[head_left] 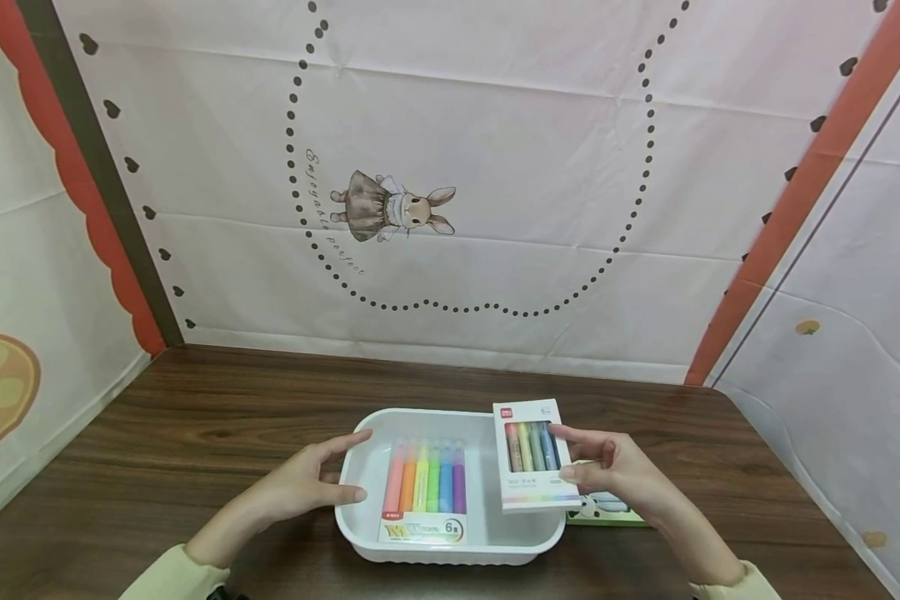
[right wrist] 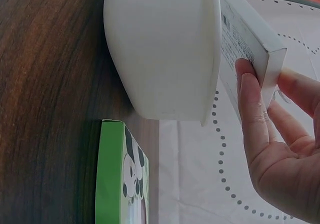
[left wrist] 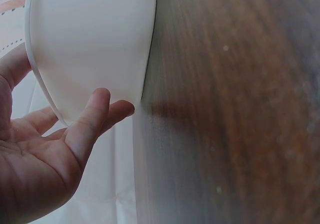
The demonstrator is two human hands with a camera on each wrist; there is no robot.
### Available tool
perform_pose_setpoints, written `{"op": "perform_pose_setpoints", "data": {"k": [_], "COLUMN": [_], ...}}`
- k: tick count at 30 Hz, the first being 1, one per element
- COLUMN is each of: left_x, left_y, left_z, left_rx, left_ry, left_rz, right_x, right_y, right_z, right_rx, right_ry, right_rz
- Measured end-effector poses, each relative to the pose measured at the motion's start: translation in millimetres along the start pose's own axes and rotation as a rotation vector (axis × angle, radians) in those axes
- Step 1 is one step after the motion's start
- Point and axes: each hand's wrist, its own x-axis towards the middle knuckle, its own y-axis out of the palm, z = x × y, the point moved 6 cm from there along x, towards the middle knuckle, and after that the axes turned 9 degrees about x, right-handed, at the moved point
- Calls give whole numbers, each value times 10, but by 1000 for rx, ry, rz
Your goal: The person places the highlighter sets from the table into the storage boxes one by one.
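Note:
My right hand (head_left: pixel 603 462) pinches the right side of a white windowed box of coloured sticks (head_left: pixel 528 454), thumb on one side and fingers on the other. The box is tilted over the right end of a white plastic tray (head_left: pixel 495 550), and its barcoded back shows in the right wrist view. At the tray's left end, my left hand (head_left: pixel 315 479) holds the rim, with thumb and forefinger over the edge; the other fingers (left wrist: pixel 97 108) lie against the outer wall. Inside the tray is a flat pack of highlighters (head_left: pixel 423 492) in several colours.
A green box with a panda print (right wrist: pixel 112 169) lies on the table just right of the tray, partly hidden by the right hand in the head view. The dark wooden table (head_left: pixel 232 400) meets a printed cloth wall (head_left: pixel 495 167) at the back.

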Motion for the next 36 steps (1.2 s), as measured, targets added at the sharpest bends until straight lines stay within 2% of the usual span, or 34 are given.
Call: {"op": "perform_pose_setpoints", "data": {"k": [5, 10, 17, 26, 36], "left_x": [1, -3, -6, -2, 7], "left_y": [-1, -4, -5, 0, -9], "left_z": [10, 8, 7, 14, 18], "left_rx": [-1, 11, 12, 0, 15], "left_ry": [-5, -6, -6, -5, -11], "left_rz": [-1, -4, -6, -3, -10], "right_x": [7, 17, 32, 58, 101], "right_y": [33, 46, 82, 152, 194], "right_z": [2, -5, -5, 6, -2], "right_rx": [16, -13, -55, -38, -109], "right_ry": [-23, -24, 6, -7, 34], "right_rz": [25, 29, 11, 43, 9]}}
